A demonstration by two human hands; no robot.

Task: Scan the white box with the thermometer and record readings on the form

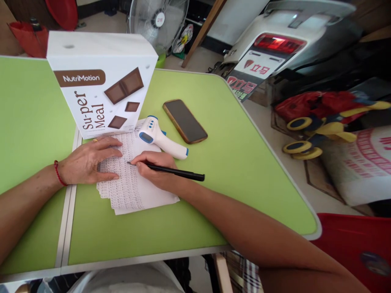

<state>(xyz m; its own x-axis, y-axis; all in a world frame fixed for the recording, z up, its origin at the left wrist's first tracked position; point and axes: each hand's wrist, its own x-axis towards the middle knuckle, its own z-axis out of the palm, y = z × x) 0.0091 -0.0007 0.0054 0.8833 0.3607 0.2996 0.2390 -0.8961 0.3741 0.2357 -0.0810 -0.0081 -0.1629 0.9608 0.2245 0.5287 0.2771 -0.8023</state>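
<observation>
Several sheets of paper (146,197), partly covered in rows of handwriting, lie stacked unevenly on a green table. My right hand (157,171) grips a black pen (183,173), its tip touching the top sheet or just above it at the edge of the writing. Fingers apart, my left hand (91,160) rests flat on the left side of the sheets. Beyond the writing hand lies a white and blue infrared thermometer (163,138), partly over the paper. A white NutriMotion box (88,53) stands upright at the paper's far edge.
A smartphone (185,121) lies face up right of the thermometer. The green table (244,175) has a metal rim and a metal seam (65,228). Around it are a floor fan (159,24), a white scooter (275,44), a sack (360,162) and a red chair (351,244).
</observation>
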